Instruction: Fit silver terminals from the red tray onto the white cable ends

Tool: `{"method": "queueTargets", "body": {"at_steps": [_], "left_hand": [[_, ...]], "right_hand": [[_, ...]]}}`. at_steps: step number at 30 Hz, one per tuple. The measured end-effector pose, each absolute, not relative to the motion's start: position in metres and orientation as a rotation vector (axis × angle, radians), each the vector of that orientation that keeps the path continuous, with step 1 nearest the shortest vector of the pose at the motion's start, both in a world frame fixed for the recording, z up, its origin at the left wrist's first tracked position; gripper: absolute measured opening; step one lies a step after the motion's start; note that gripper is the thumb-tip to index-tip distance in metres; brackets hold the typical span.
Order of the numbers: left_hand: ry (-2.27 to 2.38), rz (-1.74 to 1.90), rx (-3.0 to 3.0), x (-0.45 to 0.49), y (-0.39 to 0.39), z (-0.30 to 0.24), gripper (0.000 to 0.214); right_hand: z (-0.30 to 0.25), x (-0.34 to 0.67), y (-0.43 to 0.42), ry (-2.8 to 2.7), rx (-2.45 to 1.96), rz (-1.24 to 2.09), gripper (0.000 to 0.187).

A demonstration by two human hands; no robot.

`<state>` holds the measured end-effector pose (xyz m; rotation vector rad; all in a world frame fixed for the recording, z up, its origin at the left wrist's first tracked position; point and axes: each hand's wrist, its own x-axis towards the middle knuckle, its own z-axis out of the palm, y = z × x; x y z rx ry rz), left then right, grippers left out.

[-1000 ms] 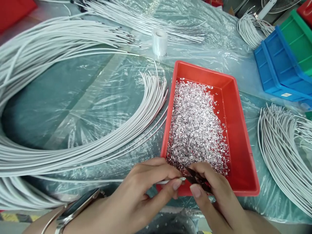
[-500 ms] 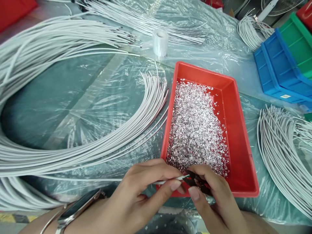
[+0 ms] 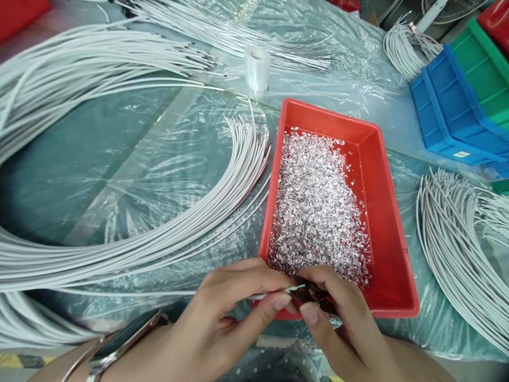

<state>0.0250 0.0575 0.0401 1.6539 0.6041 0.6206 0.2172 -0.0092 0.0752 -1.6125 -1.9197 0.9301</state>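
Between thumb and fingers, my left hand [image 3: 238, 313] pinches a white cable [image 3: 260, 296] near its end, where a bit of green inner wire shows. The rest of this cable runs off to the left. My right hand [image 3: 345, 318] is closed on a small dark hand tool [image 3: 318, 297], mostly covered by the fingers; its exact kind is hard to make out. The tool's dark tip meets the cable end. Both hands are over the near edge of a red tray [image 3: 387, 212] that holds a heap of shiny foil scraps [image 3: 318, 207].
Large bundles of white cables [image 3: 159, 239] curve over the plastic-covered table on the left, with another bundle [image 3: 449, 239] at right. A roll of clear film [image 3: 257, 69] stands behind the tray. Blue bins [image 3: 449, 106] and a green bin [image 3: 481, 69] are stacked at back right.
My right hand and the dark tool have shifted slightly left, closer to my left hand. The whole view has drifted a little; the left hand still pinches the cable.
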Motion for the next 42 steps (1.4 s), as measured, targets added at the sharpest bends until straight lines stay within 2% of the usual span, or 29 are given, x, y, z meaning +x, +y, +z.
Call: {"method": "queueTargets", "body": {"at_steps": [6, 12, 16, 32, 42], "left_hand": [[0.586, 0.651, 1.686, 0.0242, 0.0579, 0.0385, 0.021], [0.575, 0.671, 1.719, 0.0246, 0.057, 0.037, 0.021], [0.566, 0.71, 1.748, 0.0259, 0.0573, 0.0374, 0.02], [0.596, 0.666, 1.821, 0.0279, 0.0593, 0.0388, 0.022], [0.703, 0.718, 1.752, 0.0207, 0.058, 0.0432, 0.019]], "right_hand": [[0.0754, 0.2152, -0.0082, -1.925, -1.629, 0.93, 0.025], [0.072, 0.2138, -0.0037, -1.867, -1.53, 0.876, 0.013], [0.0719, 0.2154, -0.0018, -1.879, -1.479, 0.957, 0.011], [0.0691, 0.2155, -0.0047, -1.878, -1.586, 0.921, 0.031], [0.069, 0.221, 0.0, -1.698, -1.671, 1.038, 0.017]]}}
